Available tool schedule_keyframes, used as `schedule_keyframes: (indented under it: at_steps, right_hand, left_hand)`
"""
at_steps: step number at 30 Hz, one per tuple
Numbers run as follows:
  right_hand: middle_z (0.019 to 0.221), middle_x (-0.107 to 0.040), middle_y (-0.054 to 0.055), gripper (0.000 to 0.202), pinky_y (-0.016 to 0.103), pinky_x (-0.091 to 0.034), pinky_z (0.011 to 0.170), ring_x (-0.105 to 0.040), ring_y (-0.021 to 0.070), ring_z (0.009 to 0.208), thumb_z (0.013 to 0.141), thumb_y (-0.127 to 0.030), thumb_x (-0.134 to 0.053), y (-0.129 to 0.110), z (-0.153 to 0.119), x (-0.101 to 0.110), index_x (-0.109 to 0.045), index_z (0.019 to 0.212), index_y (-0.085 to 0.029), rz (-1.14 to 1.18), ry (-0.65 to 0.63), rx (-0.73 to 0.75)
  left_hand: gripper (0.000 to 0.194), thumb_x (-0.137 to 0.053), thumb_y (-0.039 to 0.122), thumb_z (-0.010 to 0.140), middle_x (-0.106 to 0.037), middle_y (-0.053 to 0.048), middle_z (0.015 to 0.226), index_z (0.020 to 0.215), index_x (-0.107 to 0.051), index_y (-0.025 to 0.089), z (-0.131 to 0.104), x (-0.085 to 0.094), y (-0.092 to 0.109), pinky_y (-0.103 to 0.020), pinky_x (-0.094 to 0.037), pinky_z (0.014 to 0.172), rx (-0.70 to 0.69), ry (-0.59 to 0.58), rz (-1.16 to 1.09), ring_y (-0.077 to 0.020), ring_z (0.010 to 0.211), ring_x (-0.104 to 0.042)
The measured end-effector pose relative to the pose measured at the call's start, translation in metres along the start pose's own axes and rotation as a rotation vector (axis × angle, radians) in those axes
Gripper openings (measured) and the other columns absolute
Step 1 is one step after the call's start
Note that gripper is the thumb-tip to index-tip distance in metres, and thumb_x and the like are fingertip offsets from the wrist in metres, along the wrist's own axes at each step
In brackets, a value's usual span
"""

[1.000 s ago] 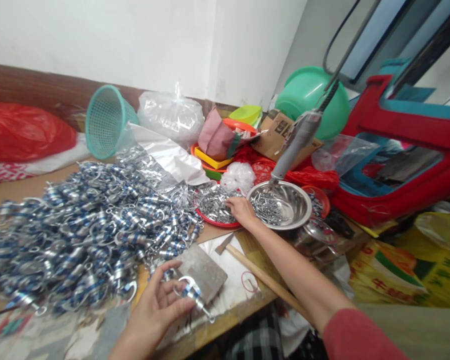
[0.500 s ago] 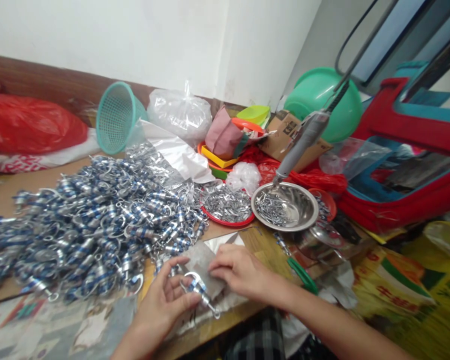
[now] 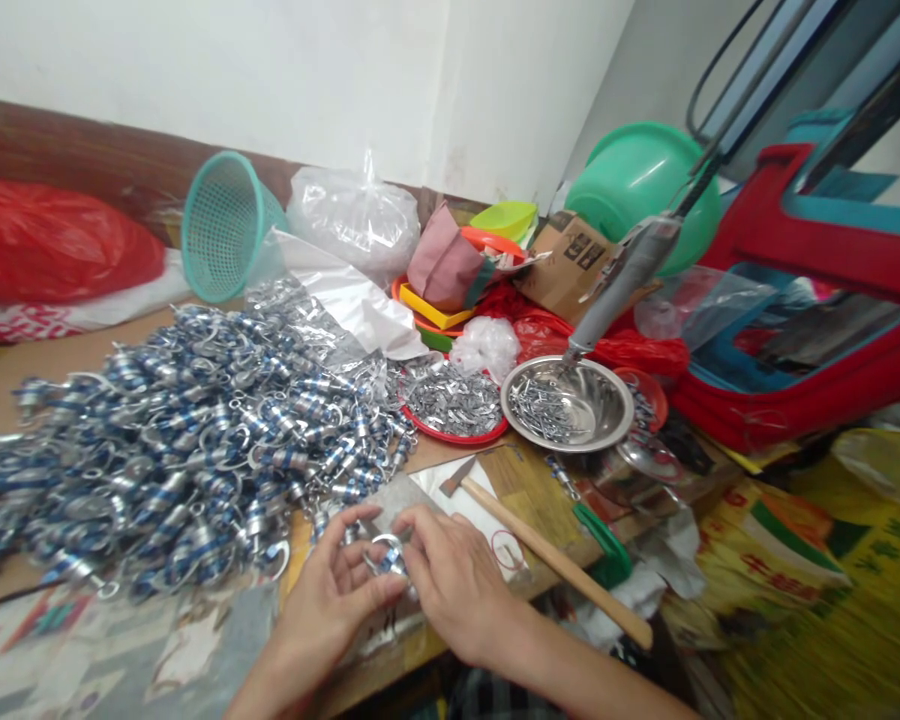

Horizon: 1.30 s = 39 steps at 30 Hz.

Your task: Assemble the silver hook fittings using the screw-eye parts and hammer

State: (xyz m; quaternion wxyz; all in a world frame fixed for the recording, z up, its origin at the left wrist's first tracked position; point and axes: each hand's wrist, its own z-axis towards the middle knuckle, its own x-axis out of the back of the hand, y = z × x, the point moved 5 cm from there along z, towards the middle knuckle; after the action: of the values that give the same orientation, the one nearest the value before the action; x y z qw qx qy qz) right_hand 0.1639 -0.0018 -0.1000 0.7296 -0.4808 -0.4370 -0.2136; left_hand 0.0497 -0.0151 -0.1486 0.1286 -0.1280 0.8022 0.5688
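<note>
My left hand [image 3: 345, 585] pinches a small silver metal piece with blue bands and a curved hook [image 3: 387, 553] between thumb and fingers. My right hand [image 3: 450, 580] has come against the same hook piece, its curled fingers covering the lower end. Under both hands lies a grey metal plate [image 3: 403, 500] on the table edge. Just right of it, a hammer [image 3: 544, 545] with a wooden handle rests on white paper. A big heap of similar blue-banded hook pieces [image 3: 195, 450] spreads to the left of my hands.
Beyond my hands stand a red dish [image 3: 465, 438] of flat metal bits and a steel bowl [image 3: 607, 425] of pins. A grey hanging tool [image 3: 630, 275] reaches down to the bowl's rim. A green-handled tool [image 3: 604, 540] sits at the right table edge; a teal basket [image 3: 221, 230] lies behind the heap.
My right hand has moved left and down from over the plate onto the hook piece in my left hand. The hammer, earlier hidden by my right arm, now shows.
</note>
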Motion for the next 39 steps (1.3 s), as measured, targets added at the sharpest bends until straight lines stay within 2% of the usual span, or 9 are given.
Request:
schedule_keyframes:
  at_steps: [8,11,14,16,19,22,29,34,39]
  right_hand:
    - [0.066,-0.058,-0.002,0.016,0.024,-0.035,0.059,-0.054,0.0147,0.063,0.081,-0.014,-0.041,0.002,0.001,0.003,-0.050,0.093,-0.021,0.024,-0.023,0.015]
    - [0.065,-0.055,-0.004,0.014,0.021,-0.038,0.056,-0.053,0.0118,0.059,0.086,-0.020,-0.037,0.030,-0.006,0.019,-0.048,0.095,-0.020,0.203,0.119,-0.072]
    - [0.085,-0.059,0.005,0.020,0.027,-0.042,0.069,-0.056,0.0171,0.079,0.084,-0.025,-0.043,0.075,-0.019,0.039,-0.049,0.101,-0.017,0.024,0.281,-0.190]
    - [0.096,-0.058,0.010,0.028,0.033,-0.041,0.077,-0.054,0.0225,0.091,0.078,-0.025,-0.052,0.102,-0.026,0.041,-0.053,0.104,-0.015,-0.156,0.174,-0.235]
    - [0.091,-0.059,0.008,0.022,0.032,-0.044,0.074,-0.057,0.0209,0.086,0.079,-0.023,-0.050,0.123,-0.035,0.036,-0.057,0.099,-0.016,-0.179,-0.015,-0.268]
    - [0.090,-0.058,0.006,0.019,0.030,-0.046,0.072,-0.058,0.0185,0.084,0.081,-0.020,-0.046,0.104,-0.041,0.046,-0.055,0.097,-0.016,-0.103,0.063,-0.193]
    - [0.103,-0.060,0.008,0.045,0.027,-0.049,0.076,-0.058,0.0166,0.090,0.085,-0.009,-0.038,0.022,-0.060,0.070,-0.039,0.129,-0.022,-0.021,0.145,0.267]
    - [0.090,-0.062,0.006,0.052,0.028,-0.052,0.066,-0.061,0.0175,0.078,0.083,-0.006,-0.034,0.025,-0.065,0.049,-0.036,0.131,-0.025,-0.140,0.013,0.221]
    - [0.094,-0.061,0.006,0.052,0.029,-0.051,0.071,-0.060,0.0168,0.082,0.083,-0.006,-0.032,0.027,-0.070,0.047,-0.037,0.131,-0.025,-0.083,0.024,0.180]
  left_hand:
    - [0.063,-0.077,0.026,0.052,-0.062,0.004,0.067,0.105,-0.042,0.023,-0.002,-0.001,0.005,-0.024,-0.047,0.061,0.013,0.008,0.066,-0.0143,0.063,-0.061]
    - [0.065,-0.077,0.029,0.050,-0.062,0.004,0.066,0.105,-0.044,0.024,-0.002,-0.001,0.005,-0.026,-0.048,0.058,0.005,0.048,0.086,-0.0158,0.061,-0.062]
    - [0.066,-0.077,0.030,0.049,-0.062,0.004,0.066,0.105,-0.045,0.024,-0.002,-0.001,0.005,-0.027,-0.048,0.060,0.006,0.063,0.105,-0.0164,0.061,-0.063]
    - [0.065,-0.077,0.030,0.049,-0.062,0.003,0.067,0.106,-0.045,0.023,-0.003,-0.002,0.005,-0.029,-0.049,0.061,0.004,0.057,0.105,-0.0173,0.063,-0.063]
    - [0.065,-0.076,0.030,0.051,-0.061,0.003,0.068,0.107,-0.044,0.023,-0.003,-0.002,0.005,-0.031,-0.049,0.063,0.001,0.052,0.105,-0.0181,0.064,-0.063]
    - [0.065,-0.076,0.029,0.051,-0.062,0.003,0.067,0.107,-0.043,0.023,-0.004,-0.002,0.005,-0.029,-0.048,0.063,0.006,0.047,0.104,-0.0169,0.064,-0.062]
    - [0.062,-0.075,0.028,0.053,-0.061,0.003,0.067,0.106,-0.045,0.022,-0.004,-0.002,0.006,-0.028,-0.047,0.060,-0.022,0.054,0.109,-0.0156,0.061,-0.061]
    - [0.063,-0.076,0.028,0.052,-0.061,0.003,0.067,0.107,-0.044,0.022,-0.001,0.000,0.003,-0.028,-0.048,0.060,-0.022,0.032,0.110,-0.0149,0.060,-0.061]
    - [0.067,-0.077,0.025,0.050,-0.061,0.004,0.066,0.108,-0.044,0.022,0.000,0.001,0.004,-0.025,-0.049,0.059,-0.009,0.035,0.102,-0.0132,0.059,-0.061]
